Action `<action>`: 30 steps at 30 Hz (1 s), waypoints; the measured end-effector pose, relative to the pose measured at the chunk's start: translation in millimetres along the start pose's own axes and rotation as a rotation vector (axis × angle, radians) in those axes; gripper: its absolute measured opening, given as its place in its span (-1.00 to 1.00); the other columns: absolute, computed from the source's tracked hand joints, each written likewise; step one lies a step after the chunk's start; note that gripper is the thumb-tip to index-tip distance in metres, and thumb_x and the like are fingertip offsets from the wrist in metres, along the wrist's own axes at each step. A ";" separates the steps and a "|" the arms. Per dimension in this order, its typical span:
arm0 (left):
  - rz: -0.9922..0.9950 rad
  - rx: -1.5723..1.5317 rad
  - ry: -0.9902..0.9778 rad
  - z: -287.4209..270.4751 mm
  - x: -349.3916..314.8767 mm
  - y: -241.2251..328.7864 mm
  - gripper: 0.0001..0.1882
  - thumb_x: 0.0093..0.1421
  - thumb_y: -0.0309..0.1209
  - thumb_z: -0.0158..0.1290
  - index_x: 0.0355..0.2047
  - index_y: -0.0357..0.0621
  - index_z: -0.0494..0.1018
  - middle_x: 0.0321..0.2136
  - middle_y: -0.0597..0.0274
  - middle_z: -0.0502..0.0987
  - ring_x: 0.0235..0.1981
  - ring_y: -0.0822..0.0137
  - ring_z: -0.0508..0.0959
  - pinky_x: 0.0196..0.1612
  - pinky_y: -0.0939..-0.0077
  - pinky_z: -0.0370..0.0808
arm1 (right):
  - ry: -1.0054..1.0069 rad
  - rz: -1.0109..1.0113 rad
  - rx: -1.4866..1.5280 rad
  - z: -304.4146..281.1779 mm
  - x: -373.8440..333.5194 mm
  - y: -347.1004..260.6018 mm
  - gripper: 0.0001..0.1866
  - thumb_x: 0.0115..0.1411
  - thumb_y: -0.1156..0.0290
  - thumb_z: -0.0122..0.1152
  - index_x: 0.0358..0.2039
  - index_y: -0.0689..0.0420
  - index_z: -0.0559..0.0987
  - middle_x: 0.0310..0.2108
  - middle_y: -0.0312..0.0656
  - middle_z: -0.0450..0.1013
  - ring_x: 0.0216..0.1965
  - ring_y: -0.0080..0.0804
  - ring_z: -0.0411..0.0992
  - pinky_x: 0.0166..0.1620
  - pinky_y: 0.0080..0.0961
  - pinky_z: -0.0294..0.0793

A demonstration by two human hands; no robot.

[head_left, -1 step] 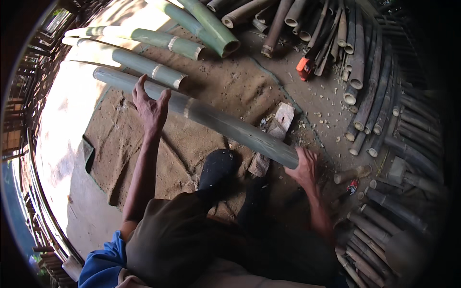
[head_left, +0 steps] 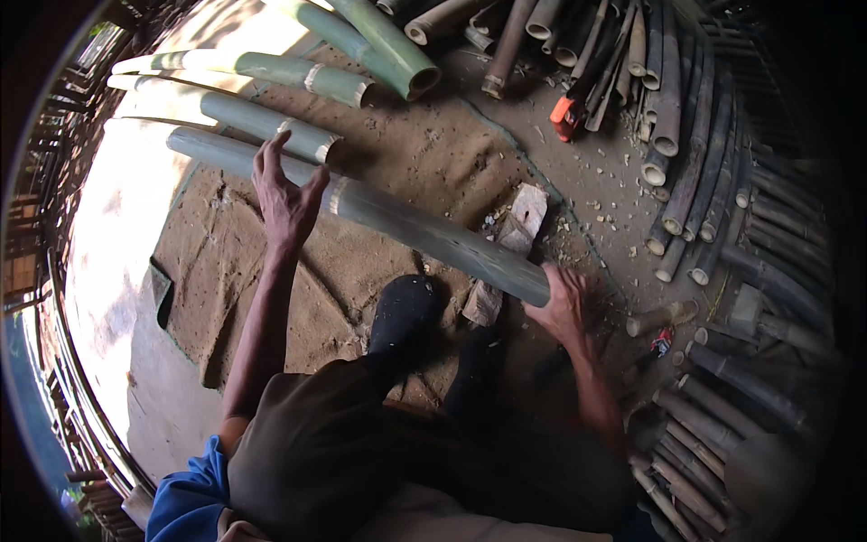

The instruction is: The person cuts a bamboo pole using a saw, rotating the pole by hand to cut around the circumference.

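A thick grey-green bamboo pole [head_left: 406, 223] slants across the ground in front of me, from far left to near right. My right hand [head_left: 567, 305] is wrapped round its near right end. Across the pole's left part lies my left hand [head_left: 289, 194], thumb and fingers spread apart; whether it presses on the pole I cannot tell. A pale chopped wooden block [head_left: 528, 210] passes beneath the pole near its right end. My dark-shod foot [head_left: 404, 312] stands on the near side of the pole.
Green bamboo poles [head_left: 271, 119] lie beyond mine at the far left. An orange-handled tool [head_left: 564, 117] rests by stacked brown bamboo [head_left: 668, 117]. More cut bamboo [head_left: 695, 420] is piled at right, near a short loose piece [head_left: 662, 319]. A brown ground sheet [head_left: 217, 298] lies underneath, with chips scattered about.
The pole has shifted slightly toward the far left with my right hand at its end. My left hand is now a little closer to the pole's pale joint ring.
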State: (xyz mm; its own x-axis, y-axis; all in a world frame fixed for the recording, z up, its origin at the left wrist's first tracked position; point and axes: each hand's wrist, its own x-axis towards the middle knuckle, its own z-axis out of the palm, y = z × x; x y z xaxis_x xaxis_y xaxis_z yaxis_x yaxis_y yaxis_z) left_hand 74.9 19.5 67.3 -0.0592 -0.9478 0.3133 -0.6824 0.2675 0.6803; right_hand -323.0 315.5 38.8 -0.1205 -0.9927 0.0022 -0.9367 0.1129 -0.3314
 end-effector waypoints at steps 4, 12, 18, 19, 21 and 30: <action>0.387 0.114 -0.573 37.9 -23.1 59.9 -0.10 -0.07 -0.35 0.47 0.35 -0.02 0.43 0.33 0.02 0.43 0.41 -0.04 0.36 0.52 -0.01 0.29 | 0.113 -0.036 0.032 -3.3 27.4 -28.7 -0.33 0.02 0.26 0.61 0.14 0.18 0.58 -0.01 0.00 0.59 0.04 0.05 0.54 0.20 0.00 0.43; 0.653 0.335 -0.864 120.1 -32.6 54.4 -0.06 -0.20 -0.34 0.51 0.28 -0.02 0.45 0.13 0.13 0.58 0.24 0.11 0.53 0.34 0.09 0.35 | 0.423 0.770 0.349 17.4 -66.0 13.3 -0.64 0.41 0.18 0.39 0.00 0.16 0.53 -0.24 -0.16 0.44 -0.26 -0.24 0.46 -0.15 -0.18 0.51; 0.646 0.352 -0.834 133.2 -28.0 48.5 -0.36 -0.17 -0.38 0.44 0.00 -0.04 0.53 -0.08 0.15 0.64 0.07 0.07 0.62 0.20 0.09 0.42 | 0.142 1.193 0.033 75.4 -180.1 22.3 -0.15 0.13 -0.10 0.62 0.09 0.33 0.41 0.00 0.19 0.45 0.12 0.17 0.46 0.22 0.03 0.44; 0.652 0.346 -0.815 135.1 -30.2 48.3 -0.37 -0.17 -0.39 0.43 0.00 -0.05 0.53 -0.07 0.14 0.64 0.07 0.06 0.62 0.20 0.09 0.43 | 0.132 1.155 0.031 81.0 -185.6 22.4 -0.15 0.12 -0.09 0.62 0.10 0.33 0.41 0.01 0.19 0.45 0.11 0.18 0.46 0.23 0.00 0.44; 0.669 0.337 -0.788 133.1 -31.5 47.5 -0.38 -0.15 -0.40 0.42 0.01 -0.04 0.55 -0.05 0.13 0.65 0.08 0.05 0.62 0.20 0.11 0.44 | 0.110 1.068 0.041 91.6 -195.8 33.2 -0.15 0.11 -0.07 0.61 0.11 0.32 0.39 0.03 0.21 0.45 0.08 0.19 0.48 0.24 -0.04 0.44; 0.694 0.374 -0.957 124.4 -39.9 29.0 -0.44 -0.10 -0.42 0.45 -0.05 -0.03 0.54 -0.19 0.24 0.64 -0.11 0.20 0.64 0.08 0.15 0.53 | 0.485 1.012 0.979 17.0 -189.0 3.7 -0.43 0.35 0.38 0.27 0.32 0.12 0.32 -0.18 -0.14 0.46 -0.40 -0.42 0.50 -0.40 -0.41 0.59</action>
State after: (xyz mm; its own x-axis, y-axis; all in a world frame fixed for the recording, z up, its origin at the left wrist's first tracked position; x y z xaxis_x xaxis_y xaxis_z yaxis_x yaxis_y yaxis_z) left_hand -33.2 43.4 -7.9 -0.8917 -0.4132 -0.1847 -0.4509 0.8462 0.2839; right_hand -298.1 502.8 21.1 -0.8480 -0.3795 -0.3698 0.1730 0.4613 -0.8702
